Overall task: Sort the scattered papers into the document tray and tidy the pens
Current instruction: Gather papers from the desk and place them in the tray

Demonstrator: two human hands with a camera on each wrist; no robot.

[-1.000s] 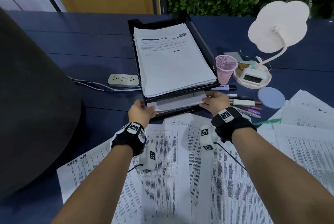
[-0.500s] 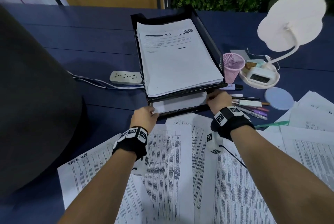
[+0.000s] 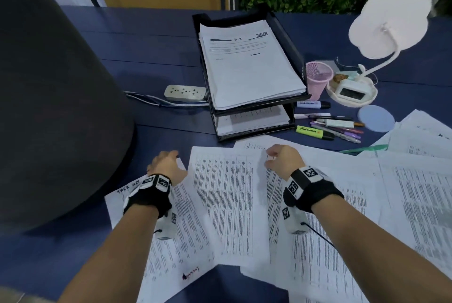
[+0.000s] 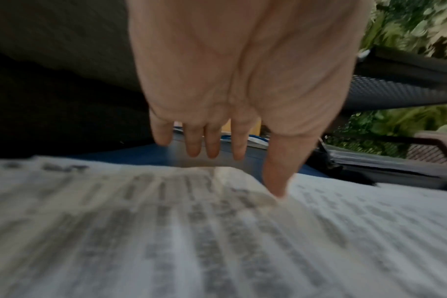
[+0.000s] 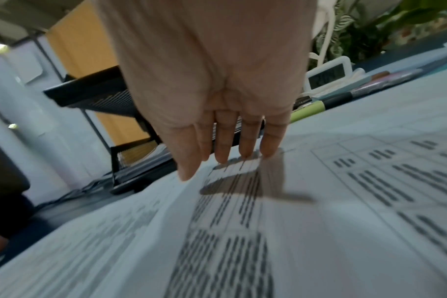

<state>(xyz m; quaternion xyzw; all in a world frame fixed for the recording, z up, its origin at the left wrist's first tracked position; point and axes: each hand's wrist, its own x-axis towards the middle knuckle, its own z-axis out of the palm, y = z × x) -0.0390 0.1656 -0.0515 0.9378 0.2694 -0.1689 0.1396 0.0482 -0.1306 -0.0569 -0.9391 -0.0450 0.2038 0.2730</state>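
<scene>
our left hand [image 3: 168, 164] hovers over the left edge of the printed sheet [image 3: 230, 200] lying topmost before us, fingers straight and apart, thumb tip touching paper in the left wrist view. our right hand [image 3: 281, 158] sits at the sheet's far right corner, fingers relaxed and straight, holding nothing that we can see. we judge the step in hand is picking up the next loose sheet. the next move calls for both hands to catch its edges, lift it free of the overlapping pages and slide it into the tray without creasing it.

counting from largest: one counter [image 3: 146, 58], dark blue; one large dark rounded shape [image 3: 49, 107] at left; one black document tray [image 3: 291, 41] with two tiers, both loaded; scattered papers [image 3: 415, 200], at least six overlapping, the exact number hidden; one white lamp [image 3: 389, 19]; one power strip [image 3: 184, 92]; one pink mesh cup [image 3: 318, 77], apparently empty; roughly eight pens and highlighters [image 3: 330, 126] lying loose just right of the tray.
</scene>
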